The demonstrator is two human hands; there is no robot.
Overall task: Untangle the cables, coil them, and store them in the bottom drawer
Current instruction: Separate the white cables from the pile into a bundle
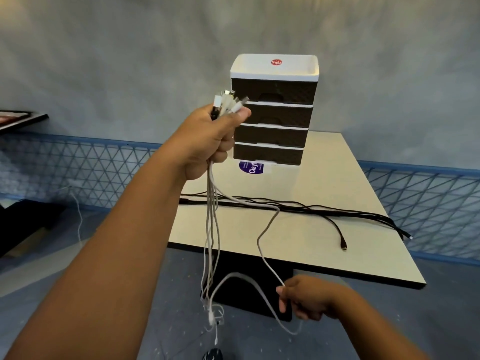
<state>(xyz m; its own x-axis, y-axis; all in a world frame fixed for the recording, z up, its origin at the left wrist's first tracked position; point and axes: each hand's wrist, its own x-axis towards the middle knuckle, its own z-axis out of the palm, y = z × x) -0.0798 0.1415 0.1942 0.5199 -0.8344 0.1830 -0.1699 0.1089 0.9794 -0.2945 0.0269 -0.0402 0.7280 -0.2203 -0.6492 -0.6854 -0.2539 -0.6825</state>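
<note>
Now | left hand [207, 141] is gripping a bundle of white cables [211, 229], raised in front of the drawer unit [272, 113], plugs sticking up | right hand [304, 300] is pinching one white cable low, well below the unit | black cables [324, 211] are lying on the table [337, 165] before the unit | bottom drawer [268, 154] is sitting closed.

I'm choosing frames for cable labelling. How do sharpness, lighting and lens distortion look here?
Head view: wide-angle bending bows the table edges and stretches the left hand and its forearm; light is soft and even, no glare; the white cables blur at their hanging ends; the black cables and drawer unit stay legible.
</note>
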